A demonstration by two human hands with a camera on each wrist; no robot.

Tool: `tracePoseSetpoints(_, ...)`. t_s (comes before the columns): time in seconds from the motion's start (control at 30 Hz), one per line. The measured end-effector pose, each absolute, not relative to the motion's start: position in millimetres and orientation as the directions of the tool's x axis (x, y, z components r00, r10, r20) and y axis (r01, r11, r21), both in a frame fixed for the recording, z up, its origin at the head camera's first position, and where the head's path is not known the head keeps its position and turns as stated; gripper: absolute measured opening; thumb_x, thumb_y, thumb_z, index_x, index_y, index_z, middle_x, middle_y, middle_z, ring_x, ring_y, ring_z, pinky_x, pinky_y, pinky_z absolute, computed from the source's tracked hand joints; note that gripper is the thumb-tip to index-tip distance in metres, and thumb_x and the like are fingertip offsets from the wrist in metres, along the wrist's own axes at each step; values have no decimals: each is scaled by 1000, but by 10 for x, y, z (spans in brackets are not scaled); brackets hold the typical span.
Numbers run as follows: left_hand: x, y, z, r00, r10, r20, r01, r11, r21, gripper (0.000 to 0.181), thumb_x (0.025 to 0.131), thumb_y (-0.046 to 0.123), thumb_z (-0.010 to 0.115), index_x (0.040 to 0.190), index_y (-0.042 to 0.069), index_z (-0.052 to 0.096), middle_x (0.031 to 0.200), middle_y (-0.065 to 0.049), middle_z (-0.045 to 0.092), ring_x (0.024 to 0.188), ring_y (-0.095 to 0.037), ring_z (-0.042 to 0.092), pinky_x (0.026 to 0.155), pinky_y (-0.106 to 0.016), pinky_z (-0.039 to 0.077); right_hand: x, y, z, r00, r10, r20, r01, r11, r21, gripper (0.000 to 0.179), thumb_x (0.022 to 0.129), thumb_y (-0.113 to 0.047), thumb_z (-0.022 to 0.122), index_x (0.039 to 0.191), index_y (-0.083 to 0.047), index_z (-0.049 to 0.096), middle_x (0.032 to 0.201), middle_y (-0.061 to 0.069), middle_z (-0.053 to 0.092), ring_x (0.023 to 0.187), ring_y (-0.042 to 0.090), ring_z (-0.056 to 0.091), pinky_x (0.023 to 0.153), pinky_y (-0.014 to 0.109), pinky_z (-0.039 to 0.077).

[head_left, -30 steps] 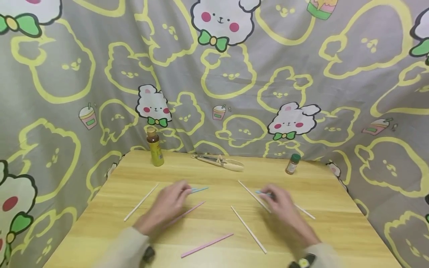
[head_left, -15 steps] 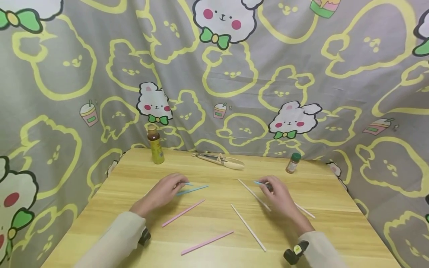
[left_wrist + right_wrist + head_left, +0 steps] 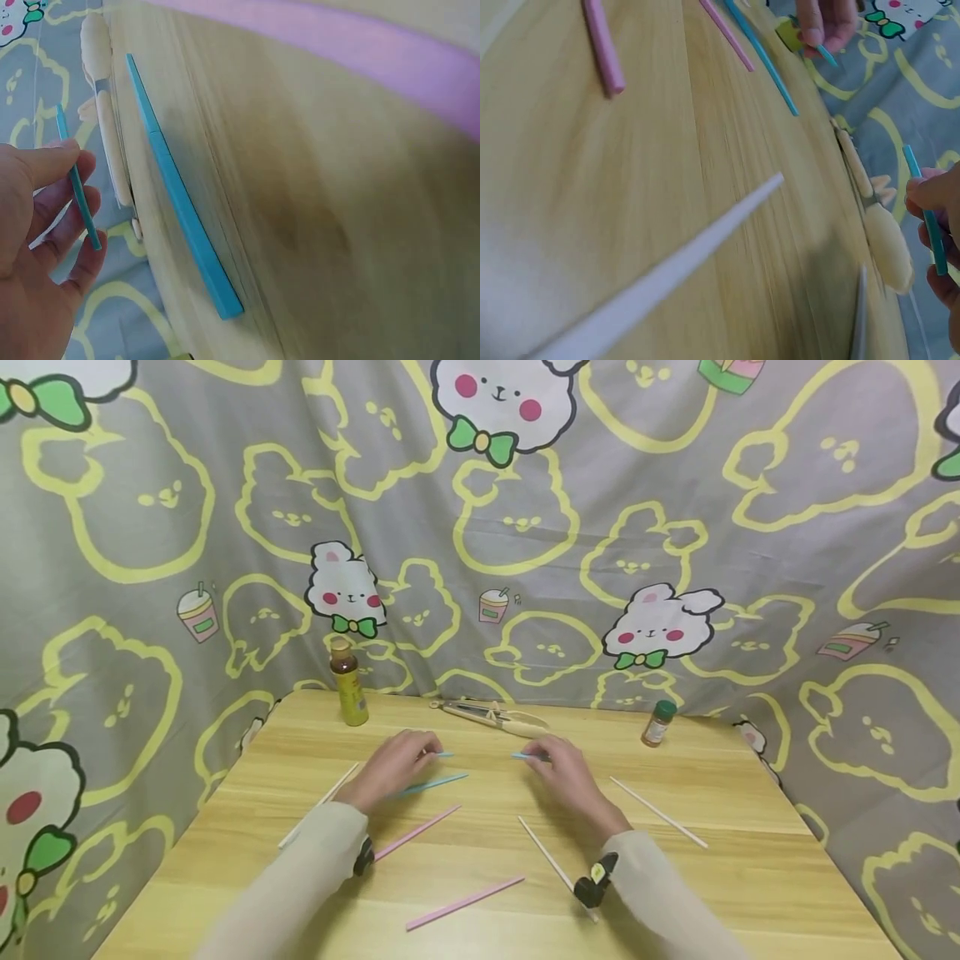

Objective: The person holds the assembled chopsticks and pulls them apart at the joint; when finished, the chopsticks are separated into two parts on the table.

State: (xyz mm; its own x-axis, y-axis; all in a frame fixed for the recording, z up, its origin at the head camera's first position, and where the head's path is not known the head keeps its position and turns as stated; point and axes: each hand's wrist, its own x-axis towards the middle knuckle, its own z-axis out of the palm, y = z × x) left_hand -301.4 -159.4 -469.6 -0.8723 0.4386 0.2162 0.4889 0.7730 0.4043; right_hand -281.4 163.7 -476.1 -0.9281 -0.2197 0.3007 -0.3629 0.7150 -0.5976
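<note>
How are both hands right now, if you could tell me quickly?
Left hand: pinching a blue stick.
Right hand: pinching another blue stick.

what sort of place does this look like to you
Probably a makeshift tabletop work area, though I can't tell which room: patterned cloth hangs behind a wooden table, with thin sticks spread across its top.
</note>
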Motion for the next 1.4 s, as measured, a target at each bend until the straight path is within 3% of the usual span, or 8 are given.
tracePoseSetpoints(0.27, -3112, -1552, -4735, -876, 443, 189, 481, 783, 395, 7, 105, 16, 74, 111, 13, 76, 105, -1, 71, 103, -22, 68, 96, -45, 59, -3021, 1384, -4853, -913, -275, 302, -405, 694, -595, 8, 99, -7, 77, 107, -9, 78, 107, 7, 74, 107, 29, 67, 99, 51, 56)
tracePoseSetpoints(0.5, -3197, -1489, -4788, -886, 448, 124, 458, 798, 392, 6, 107, 18, 72, 111, 15, 75, 107, 0, 72, 104, -21, 68, 98, -45, 59, -3107, 1260, -4930, -931, -277, 239, -366, 694, -620, 7, 102, -12, 76, 108, -11, 79, 113, 5, 73, 112, 27, 66, 104, 50, 55)
tracePoseSetpoints(0.77, -3254, -1435, -4834, -897, 439, 53, 426, 828, 365, 6, 106, 15, 72, 111, 16, 75, 109, 0, 73, 108, -21, 67, 101, -45, 58, -3208, 1197, -5026, -922, -312, 228, -385, 699, -602, 11, 102, -5, 71, 110, -8, 78, 112, 8, 73, 107, 26, 66, 97, 48, 59)
tracePoseSetpoints(1.07, -3271, -1416, -4846, -887, 458, 54, 445, 820, 359, 5, 105, 14, 74, 109, 15, 75, 105, 0, 73, 104, -20, 67, 98, -45, 58, -3227, 1158, -5103, -918, -350, 188, -391, 708, -588, 12, 102, -2, 71, 103, -9, 80, 107, 5, 74, 108, 26, 66, 100, 49, 57)
tracePoseSetpoints(1.4, -3275, -1401, -4841, -892, 451, 43, 434, 824, 363, 4, 105, 15, 73, 109, 17, 75, 105, 1, 72, 105, -20, 66, 100, -44, 57, -3239, 1124, -5103, -921, -352, 169, -383, 727, -570, 12, 102, -1, 70, 103, -9, 80, 105, 5, 71, 103, 23, 65, 96, 46, 56)
